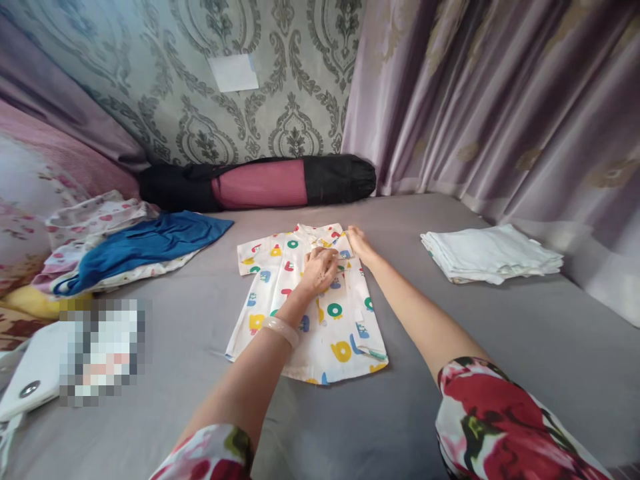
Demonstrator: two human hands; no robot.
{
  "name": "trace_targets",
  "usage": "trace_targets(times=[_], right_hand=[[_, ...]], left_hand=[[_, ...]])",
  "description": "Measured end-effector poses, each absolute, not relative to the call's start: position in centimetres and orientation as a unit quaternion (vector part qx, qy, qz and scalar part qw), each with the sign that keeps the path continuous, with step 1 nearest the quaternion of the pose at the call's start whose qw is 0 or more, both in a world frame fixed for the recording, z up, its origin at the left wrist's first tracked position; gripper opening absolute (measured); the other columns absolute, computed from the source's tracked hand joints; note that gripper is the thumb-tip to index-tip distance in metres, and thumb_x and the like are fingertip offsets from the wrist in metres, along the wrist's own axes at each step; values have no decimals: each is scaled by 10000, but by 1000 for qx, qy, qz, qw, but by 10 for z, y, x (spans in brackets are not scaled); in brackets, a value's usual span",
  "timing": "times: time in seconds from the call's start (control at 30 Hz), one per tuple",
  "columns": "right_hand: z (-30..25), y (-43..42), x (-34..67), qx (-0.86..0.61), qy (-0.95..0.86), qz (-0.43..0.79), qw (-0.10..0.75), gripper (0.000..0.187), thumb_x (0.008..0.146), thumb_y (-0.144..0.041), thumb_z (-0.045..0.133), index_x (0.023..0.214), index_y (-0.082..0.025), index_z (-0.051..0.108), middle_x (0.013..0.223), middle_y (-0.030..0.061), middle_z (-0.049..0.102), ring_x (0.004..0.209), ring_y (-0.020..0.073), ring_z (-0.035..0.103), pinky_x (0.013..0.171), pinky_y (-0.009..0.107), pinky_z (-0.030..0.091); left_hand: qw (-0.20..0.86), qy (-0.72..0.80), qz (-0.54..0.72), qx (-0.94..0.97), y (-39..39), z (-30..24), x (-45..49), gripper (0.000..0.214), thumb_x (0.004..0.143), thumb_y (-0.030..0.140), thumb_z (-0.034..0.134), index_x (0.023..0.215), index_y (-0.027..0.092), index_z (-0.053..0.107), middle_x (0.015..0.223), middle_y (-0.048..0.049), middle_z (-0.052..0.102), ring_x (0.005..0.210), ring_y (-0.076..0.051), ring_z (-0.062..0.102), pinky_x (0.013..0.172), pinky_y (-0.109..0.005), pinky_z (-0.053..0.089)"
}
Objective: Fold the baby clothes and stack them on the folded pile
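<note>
A small white short-sleeved shirt [334, 327] with a colourful letter print lies spread on the grey sheet, its collar at the far end. The shirt's right side is turned inward, while its left sleeve sticks out. My left hand [320, 270] rests on the upper chest, fingers bent and closed on the fabric by the turned-in part. Along the upper right edge, my right hand [360, 245] touches the shirt side-on with its fingers stretched out; part of them is hidden. A pale bangle [281, 331] circles my left wrist.
A folded white stack of cloth [493, 253] lies on the right. To the left are a blue garment [150, 243], other heaped clothes and a white device [37, 373] beside a blurred patch. A black and pink long bag [260, 183] lies against the wall.
</note>
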State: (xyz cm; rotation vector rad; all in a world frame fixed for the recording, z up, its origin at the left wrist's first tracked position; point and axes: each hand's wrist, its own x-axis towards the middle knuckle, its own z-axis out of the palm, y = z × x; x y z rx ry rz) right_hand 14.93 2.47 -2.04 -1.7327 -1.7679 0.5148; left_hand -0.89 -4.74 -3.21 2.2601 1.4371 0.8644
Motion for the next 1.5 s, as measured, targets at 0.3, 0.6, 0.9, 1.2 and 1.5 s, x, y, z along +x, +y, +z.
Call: trace_targets(times=[0.3,0.6,0.9,1.2,1.5], right_hand=[[-26,-6,102,-696,-705,87,109,668,991,-408,221,1500,24,226,1595,201,170,1480,297,94,1185,466,71],[-34,-4,104,-698,-703,68,117,668,991,-412,229,1487,33,281,1578,206,223,1464,307,165,1176,465,113],[-36,-2,102,-707,-699,39,96,668,993,-429,216,1495,6,284,1580,174,244,1463,276,178,1179,441,118],[-33,1,102,-711,-696,51,80,683,988,-440,197,1502,3,270,1590,171,218,1468,276,166,1187,438,107],[-38,10,111,-698,-708,56,89,656,968,-438,244,1473,-28,328,1577,188,248,1461,289,188,1175,466,148]], left_hand=[[159,601,326,712,-45,-31,-10,383,777,66,436,1121,226,493,1244,-95,577,1215,-275,452,1007,-456,368],[139,615,299,716,-39,-39,-10,350,773,89,465,1107,186,507,1163,-131,602,1164,-284,506,1012,-449,393],[111,557,148,810,-89,-38,-64,576,951,397,363,1407,47,335,1520,-238,335,1445,-306,261,1171,-469,223],[93,612,74,782,-150,-26,-147,605,979,493,303,1471,144,337,1586,-151,249,1477,-281,183,1192,-476,183],[123,699,148,689,-181,-21,-175,412,949,363,405,1298,151,458,1504,-177,389,1395,-289,367,1125,-447,324]])
